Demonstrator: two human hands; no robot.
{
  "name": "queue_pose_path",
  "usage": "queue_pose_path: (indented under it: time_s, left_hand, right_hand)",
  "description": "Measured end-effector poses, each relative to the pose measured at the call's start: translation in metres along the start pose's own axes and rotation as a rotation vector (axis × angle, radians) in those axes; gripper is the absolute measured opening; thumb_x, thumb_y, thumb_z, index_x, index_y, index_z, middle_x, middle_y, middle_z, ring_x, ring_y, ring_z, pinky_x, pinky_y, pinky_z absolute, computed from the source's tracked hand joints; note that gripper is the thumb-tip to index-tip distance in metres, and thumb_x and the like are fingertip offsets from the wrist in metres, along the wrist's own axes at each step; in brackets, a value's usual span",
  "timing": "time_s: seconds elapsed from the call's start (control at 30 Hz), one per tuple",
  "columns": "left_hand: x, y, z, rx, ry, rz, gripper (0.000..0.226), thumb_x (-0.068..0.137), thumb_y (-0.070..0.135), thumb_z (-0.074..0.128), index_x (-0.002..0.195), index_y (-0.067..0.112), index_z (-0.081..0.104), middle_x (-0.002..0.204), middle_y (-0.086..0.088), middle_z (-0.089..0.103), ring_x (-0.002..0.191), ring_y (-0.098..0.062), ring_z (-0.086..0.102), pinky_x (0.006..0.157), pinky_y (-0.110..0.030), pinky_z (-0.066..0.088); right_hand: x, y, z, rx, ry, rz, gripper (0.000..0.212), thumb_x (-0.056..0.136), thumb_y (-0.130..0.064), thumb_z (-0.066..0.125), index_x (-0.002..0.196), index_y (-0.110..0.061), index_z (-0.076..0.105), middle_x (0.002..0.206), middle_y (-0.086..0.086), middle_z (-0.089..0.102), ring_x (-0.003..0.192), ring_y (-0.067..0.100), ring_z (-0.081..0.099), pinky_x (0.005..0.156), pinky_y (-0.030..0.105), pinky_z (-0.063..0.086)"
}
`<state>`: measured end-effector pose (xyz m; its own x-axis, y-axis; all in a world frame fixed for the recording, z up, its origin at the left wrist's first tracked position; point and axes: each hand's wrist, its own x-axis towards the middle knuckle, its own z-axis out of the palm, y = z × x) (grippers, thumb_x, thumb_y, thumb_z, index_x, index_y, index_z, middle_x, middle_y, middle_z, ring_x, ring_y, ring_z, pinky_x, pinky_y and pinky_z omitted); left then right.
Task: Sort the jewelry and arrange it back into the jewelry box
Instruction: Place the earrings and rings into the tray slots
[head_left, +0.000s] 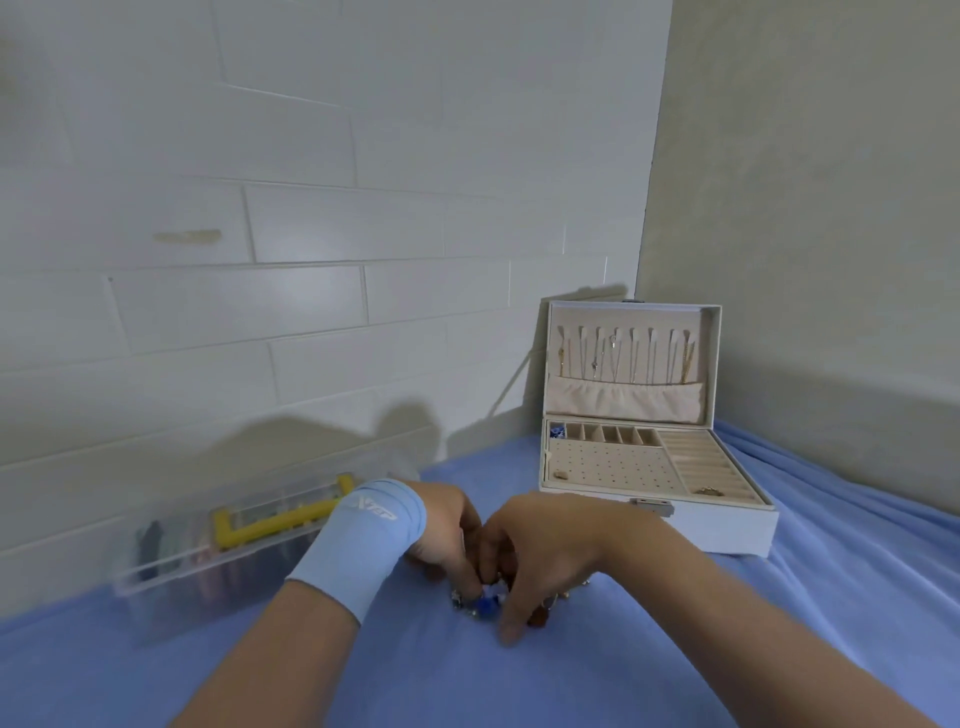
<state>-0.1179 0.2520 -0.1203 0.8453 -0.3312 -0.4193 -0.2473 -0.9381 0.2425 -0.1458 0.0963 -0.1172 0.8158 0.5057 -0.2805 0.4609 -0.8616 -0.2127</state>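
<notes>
I see beaded jewelry (485, 605), blue and metallic, on the cloth, nearer me and left of the open white jewelry box (727, 530). My left hand (447, 525) pinches it with curled fingers. My right hand (540, 545) curls over it, and I cannot tell its grip. Soft blue cloth (519, 691) lies beneath and a pale tiled wall (311, 234) stands behind the box.

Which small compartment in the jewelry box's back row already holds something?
The leftmost compartment, holding a blue piece; the others in that row look empty.

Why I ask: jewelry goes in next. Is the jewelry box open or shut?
Open: the jewelry box has its lid upright, compartments exposed.
</notes>
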Motion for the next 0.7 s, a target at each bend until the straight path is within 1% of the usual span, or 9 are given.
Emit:
queue_pose_path:
  time_s: [0.1,0.2,0.27,0.37,0.43,0.5,0.57,0.63,0.7]
  left_hand:
    - [-0.001,-0.004,-0.003,-0.025,0.008,-0.003,0.018,0.075,0.036,0.081,0.086,0.031,0.069,0.070,0.012,0.069,0.050,0.002,0.059,0.056,-0.015,0.046]
    - [-0.002,-0.012,-0.006,-0.104,-0.002,0.024,0.011,0.080,0.033,0.078,0.086,0.029,0.069,0.088,0.000,0.075,0.068,-0.007,0.067,0.066,-0.020,0.054]
    - [-0.003,-0.015,-0.008,-0.182,-0.002,0.077,0.005,0.088,0.026,0.070,0.092,0.024,0.068,0.091,0.001,0.073,0.080,-0.013,0.072,0.070,-0.023,0.057]
    - [-0.007,-0.014,-0.012,-0.368,0.010,0.156,0.017,0.096,0.010,0.054,0.108,0.015,0.065,0.105,-0.002,0.072,0.096,-0.018,0.072,0.072,-0.025,0.058]
    - [-0.009,-0.010,-0.014,-0.486,0.049,0.208,0.026,0.098,0.005,0.046,0.116,0.010,0.064,0.106,-0.004,0.072,0.094,-0.018,0.072,0.071,-0.027,0.058]
    - [-0.009,-0.007,-0.014,-0.616,0.089,0.247,0.028,0.098,0.006,0.044,0.117,0.008,0.065,0.098,-0.004,0.073,0.086,-0.018,0.072,0.066,-0.027,0.055]
    - [-0.008,-0.006,-0.013,-0.711,0.114,0.286,0.024,0.098,0.014,0.050,0.114,0.010,0.067,0.093,-0.003,0.074,0.082,-0.019,0.071,0.064,-0.026,0.051]
    - [-0.005,-0.007,-0.011,-0.682,0.175,0.311,0.022,0.095,0.028,0.062,0.113,0.016,0.068,0.097,0.001,0.076,0.083,-0.014,0.070,0.067,-0.025,0.050]
    - [-0.003,-0.008,-0.009,-0.651,0.198,0.315,0.025,0.091,0.032,0.068,0.113,0.019,0.067,0.097,0.004,0.077,0.081,-0.009,0.068,0.070,-0.025,0.050]
  right_hand:
    - [0.006,-0.001,0.006,-0.070,0.107,-0.014,0.038,0.065,-0.048,0.088,0.093,-0.030,0.071,0.086,-0.011,0.070,0.073,0.009,0.063,0.064,0.029,0.051]
    - [0.007,0.004,0.005,0.040,0.166,-0.026,0.025,0.075,-0.048,0.082,0.090,-0.028,0.077,0.088,-0.011,0.073,0.081,0.009,0.066,0.074,0.031,0.055]
    - [0.005,0.012,-0.001,0.128,0.157,-0.032,0.019,0.080,-0.045,0.079,0.088,-0.028,0.079,0.088,-0.011,0.075,0.082,0.008,0.067,0.079,0.031,0.055]
    - [0.001,0.025,-0.011,0.294,0.161,-0.063,0.013,0.085,-0.037,0.077,0.084,-0.024,0.080,0.079,-0.010,0.076,0.062,0.008,0.063,0.070,0.026,0.051]
    - [-0.002,0.032,-0.016,0.391,0.193,-0.086,0.018,0.088,-0.034,0.075,0.085,-0.017,0.080,0.080,-0.008,0.077,0.056,0.011,0.061,0.066,0.018,0.047]
    - [-0.003,0.038,-0.019,0.472,0.219,-0.088,0.022,0.090,-0.034,0.074,0.088,-0.013,0.079,0.084,-0.005,0.078,0.055,0.013,0.059,0.056,0.014,0.041]
    - [-0.004,0.043,-0.021,0.549,0.228,-0.075,0.026,0.091,-0.035,0.073,0.090,-0.009,0.078,0.084,0.000,0.078,0.055,0.014,0.056,0.050,0.020,0.034]
    - [-0.003,0.047,-0.023,0.587,0.223,-0.064,0.031,0.091,-0.038,0.072,0.090,-0.008,0.078,0.082,0.002,0.076,0.054,0.013,0.054,0.049,0.023,0.031]
    - [-0.004,0.050,-0.024,0.592,0.210,-0.046,0.032,0.091,-0.039,0.072,0.091,-0.007,0.077,0.084,0.002,0.077,0.053,0.013,0.055,0.049,0.024,0.031]
